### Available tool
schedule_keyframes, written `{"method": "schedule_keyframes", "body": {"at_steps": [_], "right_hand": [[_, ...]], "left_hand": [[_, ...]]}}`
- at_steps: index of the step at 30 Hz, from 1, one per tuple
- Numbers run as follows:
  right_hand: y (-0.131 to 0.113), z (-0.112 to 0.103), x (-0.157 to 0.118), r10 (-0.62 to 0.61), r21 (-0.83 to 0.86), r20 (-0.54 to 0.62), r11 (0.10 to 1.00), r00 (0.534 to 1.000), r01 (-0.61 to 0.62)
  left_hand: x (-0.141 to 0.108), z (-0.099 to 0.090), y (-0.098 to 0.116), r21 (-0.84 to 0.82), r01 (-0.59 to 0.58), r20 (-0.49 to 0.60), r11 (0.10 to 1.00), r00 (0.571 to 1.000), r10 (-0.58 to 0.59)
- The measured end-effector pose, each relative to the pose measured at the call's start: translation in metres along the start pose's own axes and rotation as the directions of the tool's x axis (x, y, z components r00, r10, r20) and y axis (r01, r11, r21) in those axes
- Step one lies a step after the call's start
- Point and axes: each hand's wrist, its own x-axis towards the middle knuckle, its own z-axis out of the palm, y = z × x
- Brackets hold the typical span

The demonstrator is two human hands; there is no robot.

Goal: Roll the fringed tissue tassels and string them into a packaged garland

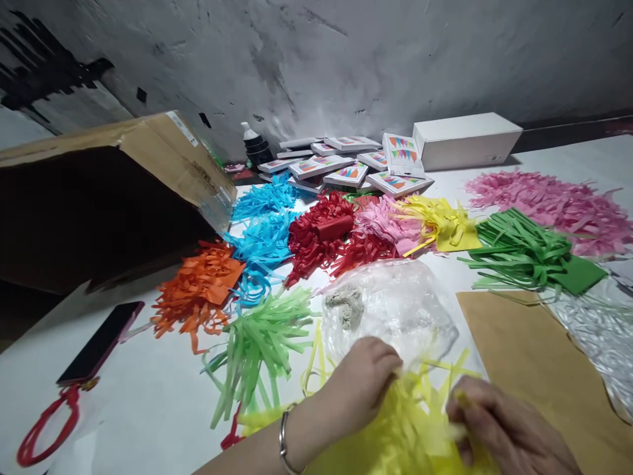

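Yellow fringed paper (390, 435) lies in front of me at the bottom of the view, partly blurred. My left hand (363, 382), with a bracelet at its wrist, is closed on the yellow strips, its fingertips partly hidden. Just to the right, my right hand (499, 422) has its fingers pinched on a bit of the same yellow paper. A clear plastic bag (395, 303) lies just beyond my hands. Light green fringe (267, 343) spreads to the left of them.
Orange (198, 290), blue (267, 244), red (321, 231), pink (554, 204) and green (529, 251) fringes lie around. Flat boxes (346, 173), a white box (465, 142) and an open carton (182, 158) stand behind. A phone (101, 343) lies left, brown paper (539, 356) right.
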Motion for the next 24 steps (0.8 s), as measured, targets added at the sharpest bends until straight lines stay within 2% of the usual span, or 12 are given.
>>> {"method": "schedule_keyframes", "body": {"at_steps": [2, 3, 4, 5, 6, 8, 10, 12, 15, 19, 24], "right_hand": [[0.01, 0.006, 0.02, 0.033, -0.147, -0.012, 0.989, 0.999, -0.034], [0.019, 0.012, 0.03, 0.028, -0.27, 0.02, 0.963, 0.999, -0.022], [0.031, 0.017, 0.038, 0.027, -0.442, 0.038, 0.897, 0.999, -0.007], [0.043, 0.023, 0.044, 0.038, -0.508, 0.023, 0.861, 0.999, -0.022], [0.054, 0.027, 0.047, 0.059, -0.556, 0.02, 0.831, 0.998, -0.038], [0.073, 0.032, 0.045, 0.094, -0.609, 0.011, 0.79, 0.996, -0.068], [0.083, 0.032, 0.038, 0.116, -0.646, 0.009, 0.759, 0.993, -0.082], [0.086, 0.03, 0.031, 0.123, -0.676, 0.006, 0.732, 0.992, -0.086], [0.086, 0.03, 0.026, 0.115, -0.709, 0.015, 0.702, 0.993, -0.071], [0.088, 0.034, 0.026, 0.081, -0.739, 0.019, 0.672, 0.997, -0.041], [0.087, 0.034, 0.027, 0.032, -0.754, 0.023, 0.657, 0.999, -0.004]], "left_hand": [[0.0, 0.01, -0.001, 0.054, -0.09, 0.187, 0.994, 0.979, 0.078], [0.0, 0.012, -0.001, 0.06, -0.114, 0.263, 0.992, 0.96, 0.094], [0.0, 0.011, 0.0, 0.055, -0.119, 0.316, 0.991, 0.944, 0.095], [0.0, 0.007, -0.001, 0.052, -0.099, 0.331, 0.994, 0.941, 0.077], [0.001, 0.002, -0.003, 0.06, -0.046, 0.317, 0.997, 0.948, 0.025], [0.004, -0.013, -0.012, 0.114, 0.128, 0.227, 0.985, 0.962, -0.152], [0.008, -0.027, -0.025, 0.214, 0.319, 0.094, 0.923, 0.934, -0.344], [0.012, -0.036, -0.036, 0.284, 0.415, 0.007, 0.864, 0.901, -0.435], [0.02, -0.037, -0.042, 0.319, 0.415, -0.007, 0.852, 0.9, -0.435], [0.031, -0.02, -0.038, 0.333, 0.334, 0.072, 0.882, 0.923, -0.377], [0.039, -0.003, -0.041, 0.376, 0.311, 0.105, 0.873, 0.921, -0.374]]}}
